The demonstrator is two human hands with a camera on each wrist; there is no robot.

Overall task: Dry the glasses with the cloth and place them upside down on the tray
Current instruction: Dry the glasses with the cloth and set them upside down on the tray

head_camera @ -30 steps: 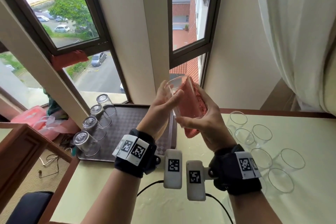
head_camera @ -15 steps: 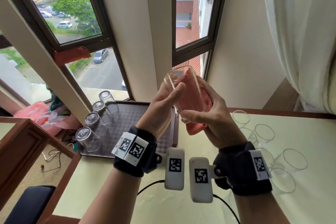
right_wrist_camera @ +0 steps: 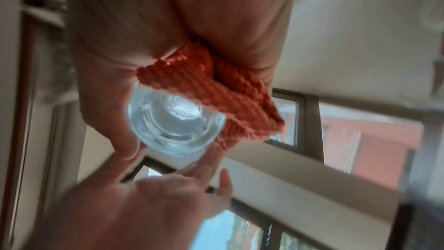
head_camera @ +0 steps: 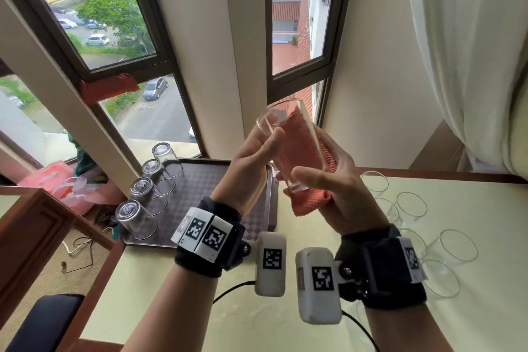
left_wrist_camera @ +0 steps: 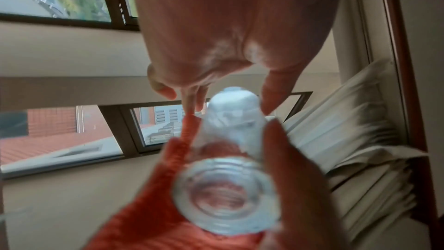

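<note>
Glass is up in the air between our two hands, above the near table edge, tilted with its mouth toward the window and its thick base toward us. Near us the cream table shows bare surface between our wrists and the front edge. Our right hand cups the glass from below with the orange cloth pressed between palm and glass wall; thumb curls over the base end, fingers wrap behind the cloth. Our left hand lies flat against the left side of the glass, fingers straight and close together, touching the wall near the rim, not curled round it. Wrist views are blurred but agree: base ring facing camera, cloth on one side, straight fingers on the other.

Right of us, upright glasses crowd the table, rims close together. Left and further off, the dark tray sits at the table's left edge; four inverted glasses line its left rim, the rest of its checkered floor is bare. Window frame beyond.
</note>
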